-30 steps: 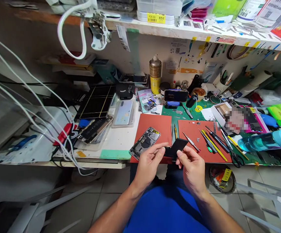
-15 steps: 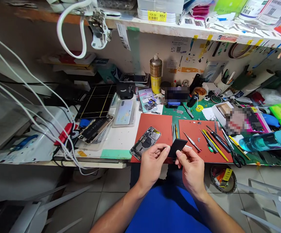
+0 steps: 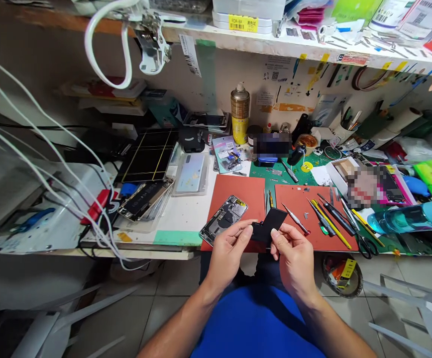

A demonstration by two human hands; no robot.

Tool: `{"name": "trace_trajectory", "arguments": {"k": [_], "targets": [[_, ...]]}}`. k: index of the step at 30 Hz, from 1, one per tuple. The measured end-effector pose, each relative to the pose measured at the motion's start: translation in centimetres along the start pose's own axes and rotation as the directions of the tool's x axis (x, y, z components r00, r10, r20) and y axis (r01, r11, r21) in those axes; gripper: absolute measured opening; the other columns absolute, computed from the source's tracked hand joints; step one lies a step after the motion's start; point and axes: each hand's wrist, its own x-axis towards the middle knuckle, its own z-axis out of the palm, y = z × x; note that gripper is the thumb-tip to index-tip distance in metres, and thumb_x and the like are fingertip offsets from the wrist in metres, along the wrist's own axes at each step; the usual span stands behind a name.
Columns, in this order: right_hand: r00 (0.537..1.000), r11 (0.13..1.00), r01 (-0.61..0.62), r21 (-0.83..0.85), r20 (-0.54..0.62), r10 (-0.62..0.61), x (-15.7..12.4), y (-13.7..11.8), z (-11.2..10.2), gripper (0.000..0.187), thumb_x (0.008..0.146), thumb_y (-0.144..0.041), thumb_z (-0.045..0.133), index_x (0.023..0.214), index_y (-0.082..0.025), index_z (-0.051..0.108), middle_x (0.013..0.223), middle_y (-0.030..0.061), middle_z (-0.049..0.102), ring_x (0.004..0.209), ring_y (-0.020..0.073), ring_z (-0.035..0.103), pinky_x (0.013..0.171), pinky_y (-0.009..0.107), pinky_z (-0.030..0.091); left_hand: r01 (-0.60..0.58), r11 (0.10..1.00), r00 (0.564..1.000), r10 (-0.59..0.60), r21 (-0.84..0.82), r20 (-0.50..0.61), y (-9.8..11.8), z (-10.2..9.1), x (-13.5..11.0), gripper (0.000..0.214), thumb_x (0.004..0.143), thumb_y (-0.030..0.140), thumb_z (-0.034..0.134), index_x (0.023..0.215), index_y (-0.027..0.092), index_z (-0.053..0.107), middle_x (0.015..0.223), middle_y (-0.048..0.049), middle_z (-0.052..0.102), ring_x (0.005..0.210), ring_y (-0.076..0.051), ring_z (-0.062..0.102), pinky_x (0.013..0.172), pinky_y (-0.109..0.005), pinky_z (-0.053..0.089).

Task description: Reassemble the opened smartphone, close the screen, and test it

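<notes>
Both hands meet at the lower centre of the frame, each pinching the same flat black piece [image 3: 274, 218]. The left hand [image 3: 228, 252] has thumb and fingers closed about its left end; the right hand [image 3: 294, 252] has its thumb laid over the lower right edge, with the fingers behind, partly hidden. The piece looks L-shaped: a short part reaches toward the left hand, and the longer part tilts up toward the upper right of the frame. It is held at the near edge of the bench [image 3: 189, 214], in front of two reddish mats.

Key relation: the phone body [image 3: 223, 221], its inside exposed, lies on the left mat [image 3: 234, 185], to the upper left of the piece. Its long axis runs from lower left to upper right. The left hand is the nearer one, just beside it; the right hand is farther off, nearer the red-tipped screwdriver [image 3: 295, 218] on the right mat [image 3: 290, 194].
</notes>
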Motion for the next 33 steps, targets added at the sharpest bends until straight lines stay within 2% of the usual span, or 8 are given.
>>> {"name": "trace_trajectory", "arguments": {"k": [7,12,14,16,19,21,26,33], "targets": [[0.990,0.990,-0.066,-0.126,0.115,0.081,0.5,-0.6,-0.9,0.039,0.085,-0.046,0.088,0.107,-0.018,0.074,0.064,-0.0002,0.066,0.052,0.0125,0.059,0.043,0.020,0.036,0.103,0.992,0.994,-0.105,0.072,0.029,0.8,-1.7,-0.3,0.036,0.094,0.051,0.075,0.103,0.017,0.083,0.091,-0.0060,0.082,0.085,-0.021,0.077,0.081,-0.031,0.062],[0.962,0.961,-0.163,-0.224,0.179,0.205,1.2,0.5,-1.4,0.041,0.083,-0.047,0.089,0.105,-0.015,0.076,0.066,0.0050,0.073,0.053,0.0136,0.059,0.049,0.024,0.047,0.156,0.968,0.987,-0.162,0.196,0.018,-0.3,-5.3,-2.0,0.043,0.099,0.053,0.067,0.118,0.017,0.078,0.099,-0.0077,0.084,0.082,-0.023,0.080,0.076,-0.034,0.066],[0.958,0.955,-0.191,-0.226,0.169,0.232,1.5,1.3,-0.7,0.041,0.082,-0.047,0.090,0.103,-0.015,0.075,0.068,0.0060,0.074,0.056,0.0154,0.063,0.051,0.025,0.049,0.033,0.935,0.986,0.028,0.353,-0.166,-0.9,-7.4,-2.9,0.037,0.103,0.045,0.064,0.128,0.020,0.074,0.104,-0.0060,0.084,0.086,-0.021,0.081,0.080,-0.033,0.066],[0.959,0.951,-0.208,-0.228,0.143,0.244,1.8,2.1,0.3,0.041,0.081,-0.047,0.091,0.102,-0.016,0.074,0.068,0.0057,0.074,0.059,0.0168,0.066,0.051,0.025,0.050,-0.100,0.815,0.900,0.319,0.571,-0.297,-1.5,-9.5,-3.7,0.025,0.104,0.031,0.063,0.126,0.023,0.074,0.104,-0.0034,0.083,0.090,-0.018,0.080,0.088,-0.031,0.064],[0.959,0.933,-0.220,-0.285,0.112,0.261,2.6,3.0,2.0,0.044,0.080,-0.049,0.091,0.103,-0.016,0.074,0.070,0.0052,0.075,0.059,0.0171,0.067,0.052,0.026,0.052,-0.237,0.543,0.732,0.645,0.806,-0.219,-2.7,-11.9,-4.1,0.020,0.099,0.011,0.067,0.114,0.022,0.075,0.095,-0.0015,0.081,0.087,-0.015,0.078,0.089,-0.028,0.062],[0.962,0.911,-0.203,-0.358,0.102,0.255,3.3,3.3,3.2,0.045,0.082,-0.051,0.090,0.105,-0.016,0.074,0.070,0.0046,0.075,0.057,0.0159,0.066,0.053,0.026,0.053,-0.307,0.417,0.689,0.717,0.856,-0.103,-3.5,-12.7,-3.9,0.024,0.095,0.004,0.069,0.113,0.020,0.074,0.093,-0.0029,0.078,0.086,-0.015,0.075,0.086,-0.029,0.062],[0.966,0.858,-0.142,-0.494,0.120,0.230,4.4,3.7,5.1,0.045,0.084,-0.053,0.087,0.106,-0.015,0.076,0.068,0.0030,0.073,0.053,0.0132,0.060,0.053,0.025,0.050,-0.383,0.286,0.733,0.672,0.878,0.101,-5.1,-12.8,-3.0,0.044,0.092,0.021,0.081,0.133,0.014,0.065,0.120,-0.0165,0.074,0.119,-0.029,0.069,0.102,-0.048,0.061],[0.965,0.817,-0.165,-0.552,0.080,0.249,4.5,4.2,6.0,0.048,0.082,-0.057,0.087,0.105,-0.016,0.074,0.064,0.0020,0.072,0.048,0.0130,0.057,0.048,0.025,0.045,-0.358,0.289,0.781,0.614,0.888,0.115,-6.1,-12.0,-2.5,0.070,0.089,0.038,0.085,0.144,0.009,0.053,0.140,-0.0260,0.067,0.138,-0.036,0.059,0.110,-0.053,0.055]]}}
